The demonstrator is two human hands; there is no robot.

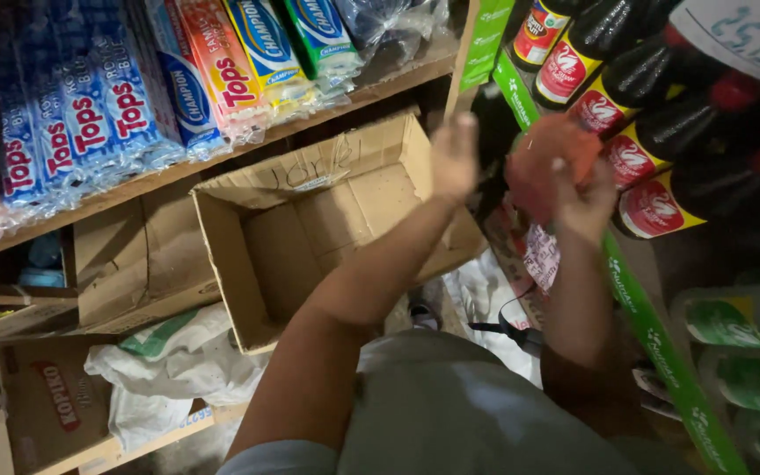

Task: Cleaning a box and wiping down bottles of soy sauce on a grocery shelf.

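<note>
Right hand [584,204]: clamped on red cloth [549,158] beside bottles [653,132]; left hand [453,158]: spread, empty, above box [310,233]. Best wiped gently.

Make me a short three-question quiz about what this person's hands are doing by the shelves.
1. True or false: the cardboard box under the wooden shelf lies open and looks empty.
2. Which hand touches the blurred red item? A left hand B right hand
3. What stands on the green-edged rack beside the hands?

Key: 1 true. 2 B. 3 dark bottles with red labels.
</note>
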